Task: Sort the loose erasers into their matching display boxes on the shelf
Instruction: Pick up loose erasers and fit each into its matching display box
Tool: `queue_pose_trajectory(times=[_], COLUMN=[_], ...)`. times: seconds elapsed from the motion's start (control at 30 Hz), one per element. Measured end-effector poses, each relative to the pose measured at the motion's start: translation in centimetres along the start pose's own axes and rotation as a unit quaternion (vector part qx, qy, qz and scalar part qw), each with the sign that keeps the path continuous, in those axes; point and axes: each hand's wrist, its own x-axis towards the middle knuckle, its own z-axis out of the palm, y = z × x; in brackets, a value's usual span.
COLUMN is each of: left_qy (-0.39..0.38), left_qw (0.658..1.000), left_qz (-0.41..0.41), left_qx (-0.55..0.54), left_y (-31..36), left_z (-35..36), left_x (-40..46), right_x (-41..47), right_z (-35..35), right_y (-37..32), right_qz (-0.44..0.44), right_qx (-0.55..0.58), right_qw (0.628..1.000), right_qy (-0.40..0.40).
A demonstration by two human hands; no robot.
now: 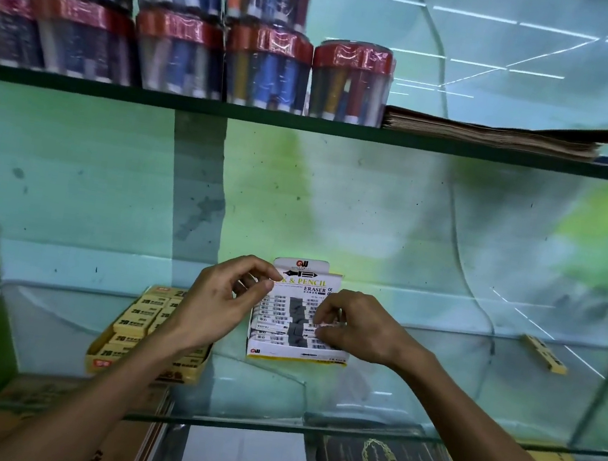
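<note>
Your right hand (353, 326) pinched a white eraser (321, 325) over the white display box (295, 355) on the glass shelf (428, 391), while your left hand (219, 296), fingers curled, touched the box's upright flap beside the yellow eraser box (144, 340), one loose eraser (546, 354) lying far right.

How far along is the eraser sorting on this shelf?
Mostly done, it seems: the yellow box and white box both look well filled. Right now the right hand pinches an eraser at the white box; the left hand hovers alongside. One loose eraser remains, far right.
</note>
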Motion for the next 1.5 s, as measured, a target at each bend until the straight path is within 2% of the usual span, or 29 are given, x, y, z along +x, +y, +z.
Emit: queue_pose_trajectory(times=[0.17,0.4,0.63,0.87,1.03,1.17,1.33,1.5], left_qy=[-0.006,-0.031,-0.083,-0.175,-0.225,-0.245,-0.239,-0.206], left_qw=[1.000,0.999,0.993,0.979,0.970,0.966,0.969,0.977], left_qz=[-0.002,0.007,0.040,0.090,0.095,0.082,0.056,-0.008], left_qx=[0.001,-0.035,-0.068,-0.048,-0.016,0.002,-0.007,-0.059], left_y=[0.1,1.4,3.9,6.4,7.6,8.4,8.7,8.0], left_z=[0.3,3.5,9.7,16.9,21.5,23.7,24.7,24.0], left_x=[0.0,0.7,1.7,3.0,3.7,4.3,4.7,4.9], right_x=[-0.4,-4.2,-8.8,-12.9,-15.0,-15.6,-16.3,-16.5], right_z=[-0.6,-2.4,-4.0,-7.3,-9.1,-9.8,-10.0,-10.2], right_y=[0.5,2.8,7.9,16.1,20.9,23.2,24.1,21.4], right_qz=[0.006,0.024,0.079,0.223,0.357,0.410,0.371,0.223], right_qx=[0.038,0.061,0.028,-0.024,-0.089,-0.149,-0.112,-0.046], right_qw=[0.999,0.995,0.987,0.942,0.902,0.883,0.906,0.944], right_qy=[0.003,0.080,0.140,0.250,0.228,0.173,0.172,0.240])
